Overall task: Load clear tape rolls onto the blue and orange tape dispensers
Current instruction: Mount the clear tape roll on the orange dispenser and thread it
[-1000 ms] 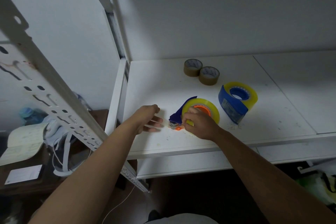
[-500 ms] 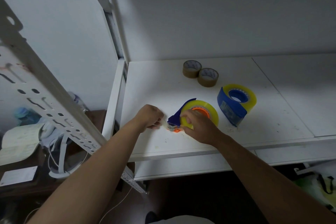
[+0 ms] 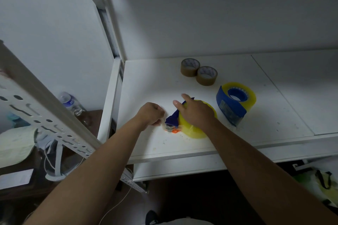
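On the white shelf (image 3: 146, 82) lies a blue and orange tape dispenser (image 3: 172, 119) with a yellowish clear tape roll (image 3: 193, 130) on it. My right hand (image 3: 196, 110) rests flat on top of that roll, fingers stretched toward the dispenser's blue body. My left hand (image 3: 150, 113) is closed just left of the dispenser's cutter end, pinching what looks like the tape's loose end. To the right stands a second blue dispenser (image 3: 230, 107) carrying another clear tape roll (image 3: 250, 97).
Two brown tape rolls (image 3: 198, 71) sit side by side at the back of the shelf. A perforated white metal upright (image 3: 45, 115) slants across the left. Below left are a water bottle (image 3: 70, 103), papers and cords on a dark table.
My right hand has shifted from gripping the roll's front edge to lying flat on top of it. My left hand has closed at the cutter end of the dispenser.
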